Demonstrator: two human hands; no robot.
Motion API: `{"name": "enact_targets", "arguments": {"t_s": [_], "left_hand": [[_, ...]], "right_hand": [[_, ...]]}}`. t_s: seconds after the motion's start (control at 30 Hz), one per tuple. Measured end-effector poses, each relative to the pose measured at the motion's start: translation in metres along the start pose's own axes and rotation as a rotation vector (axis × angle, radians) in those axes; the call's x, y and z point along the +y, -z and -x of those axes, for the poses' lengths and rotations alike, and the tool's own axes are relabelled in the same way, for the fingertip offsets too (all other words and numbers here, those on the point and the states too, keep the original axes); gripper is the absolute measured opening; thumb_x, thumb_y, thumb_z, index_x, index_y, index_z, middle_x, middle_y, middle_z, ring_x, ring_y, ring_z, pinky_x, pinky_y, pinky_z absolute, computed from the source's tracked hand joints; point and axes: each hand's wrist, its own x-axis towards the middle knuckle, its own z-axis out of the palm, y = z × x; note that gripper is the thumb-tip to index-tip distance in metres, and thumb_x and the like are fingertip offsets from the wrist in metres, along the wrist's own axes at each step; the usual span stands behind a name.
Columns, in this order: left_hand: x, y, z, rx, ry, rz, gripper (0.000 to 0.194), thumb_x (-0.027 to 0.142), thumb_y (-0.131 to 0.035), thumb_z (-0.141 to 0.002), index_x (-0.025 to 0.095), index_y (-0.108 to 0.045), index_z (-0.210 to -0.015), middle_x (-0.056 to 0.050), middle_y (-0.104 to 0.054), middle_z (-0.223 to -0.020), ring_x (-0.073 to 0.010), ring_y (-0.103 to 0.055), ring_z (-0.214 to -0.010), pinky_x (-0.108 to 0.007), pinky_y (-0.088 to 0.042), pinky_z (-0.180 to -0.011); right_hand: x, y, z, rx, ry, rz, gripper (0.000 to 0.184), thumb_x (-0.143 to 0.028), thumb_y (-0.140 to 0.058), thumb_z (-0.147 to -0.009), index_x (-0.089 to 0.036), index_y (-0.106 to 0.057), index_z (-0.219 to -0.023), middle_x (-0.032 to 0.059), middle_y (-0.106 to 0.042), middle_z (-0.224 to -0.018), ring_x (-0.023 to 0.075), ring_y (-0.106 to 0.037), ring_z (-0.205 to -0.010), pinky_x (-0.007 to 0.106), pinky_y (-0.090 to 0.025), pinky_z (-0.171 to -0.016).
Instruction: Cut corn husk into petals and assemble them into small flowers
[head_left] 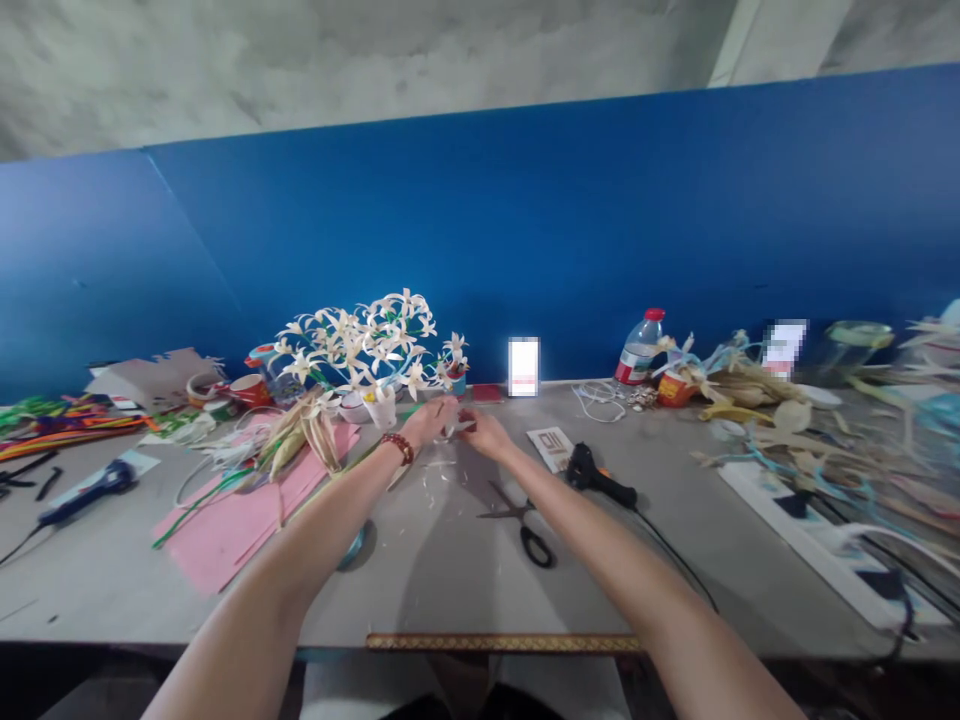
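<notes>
While the left hand [429, 422] and right hand [487, 436] pinch a small pale piece [451, 431], a lowered right forearm [581, 515] could knock the open scissors [517, 512].

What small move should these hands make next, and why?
Perhaps ease the small pale piece left, toward the white flowers: the left hand and right hand meet at it, and the flowers stand close beside the left hand. The piece is too small to identify.

From the middle of the grey table [465, 595], bare surface is lying open toward six o'clock; scissors [537, 546] are blocking four, a black glue gun [592, 476] three, and white flowers [382, 347] are crowding eleven.
</notes>
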Motion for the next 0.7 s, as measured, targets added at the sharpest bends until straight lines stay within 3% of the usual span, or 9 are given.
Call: {"name": "enact_targets", "arguments": {"t_s": [0.07,0.2,0.27,0.33,0.5,0.6,0.7], "left_hand": [[0.003,0.003,0.007,-0.056,-0.008,0.008,0.003,0.018,-0.070,-0.074,0.016,-0.071,-0.076,-0.007,-0.073,-0.086,-0.0216,-0.066,-0.093,-0.032,-0.046,-0.094],[0.004,0.010,0.024,-0.064,0.009,0.056,0.024,0.037,-0.062,-0.081,0.019,-0.069,-0.095,-0.009,-0.071,-0.106,-0.0216,-0.066,-0.095,-0.036,-0.051,-0.088],[0.003,0.014,0.033,-0.100,0.048,0.062,0.033,0.046,-0.057,-0.083,0.018,-0.068,-0.098,-0.010,-0.072,-0.102,-0.0207,-0.068,-0.085,-0.036,-0.053,-0.083],[0.002,0.019,0.040,-0.170,0.082,0.026,0.034,0.047,-0.063,-0.079,0.016,-0.071,-0.091,-0.009,-0.074,-0.091,-0.0209,-0.068,-0.079,-0.035,-0.053,-0.080],[0.002,0.038,0.053,-0.245,0.078,-0.184,0.015,0.033,-0.073,-0.068,0.022,-0.075,-0.077,-0.007,-0.075,-0.082,-0.0243,-0.067,-0.081,-0.033,-0.050,-0.081],[0.004,0.052,0.066,-0.236,0.042,-0.316,0.009,0.026,-0.075,-0.064,0.025,-0.074,-0.073,-0.006,-0.074,-0.081,-0.0263,-0.065,-0.086,-0.035,-0.046,-0.089],[0.012,0.064,0.085,-0.230,-0.006,-0.431,0.007,0.024,-0.072,-0.068,0.026,-0.073,-0.074,-0.006,-0.074,-0.090,-0.0284,-0.063,-0.099,-0.042,-0.036,-0.104]], "right_hand": [[-0.010,-0.010,-0.008,-0.019,0.045,-0.124,0.035,-0.030,-0.060,-0.093,-0.019,-0.054,-0.126,0.0080,-0.062,-0.121,0.0213,-0.065,-0.100,0.037,-0.056,-0.083],[-0.026,-0.010,-0.009,-0.064,0.121,-0.322,0.045,-0.030,-0.051,-0.095,-0.025,-0.039,-0.138,0.0081,-0.061,-0.130,0.0184,-0.066,-0.107,0.030,-0.056,-0.085],[-0.031,-0.005,-0.003,-0.076,0.133,-0.366,0.043,-0.035,-0.040,-0.098,-0.026,-0.037,-0.140,0.0091,-0.059,-0.135,0.0179,-0.065,-0.110,0.030,-0.056,-0.086],[-0.034,0.000,0.004,-0.098,0.135,-0.360,0.041,-0.039,-0.035,-0.099,-0.025,-0.044,-0.137,0.0086,-0.061,-0.133,0.0183,-0.066,-0.109,0.030,-0.056,-0.085],[-0.023,0.008,0.029,-0.092,0.082,-0.127,0.028,-0.037,-0.053,-0.090,-0.021,-0.068,-0.107,0.0062,-0.073,-0.100,0.0214,-0.068,-0.093,0.031,-0.054,-0.078],[-0.006,0.008,0.042,-0.021,0.015,0.092,0.016,-0.029,-0.059,-0.085,-0.021,-0.071,-0.093,0.0068,-0.072,-0.092,0.0224,-0.066,-0.087,0.031,-0.050,-0.077],[0.005,-0.002,0.048,-0.048,-0.015,0.273,0.007,-0.024,-0.069,-0.077,-0.021,-0.071,-0.083,0.0058,-0.071,-0.088,0.0212,-0.065,-0.083,0.029,-0.046,-0.075]]}}
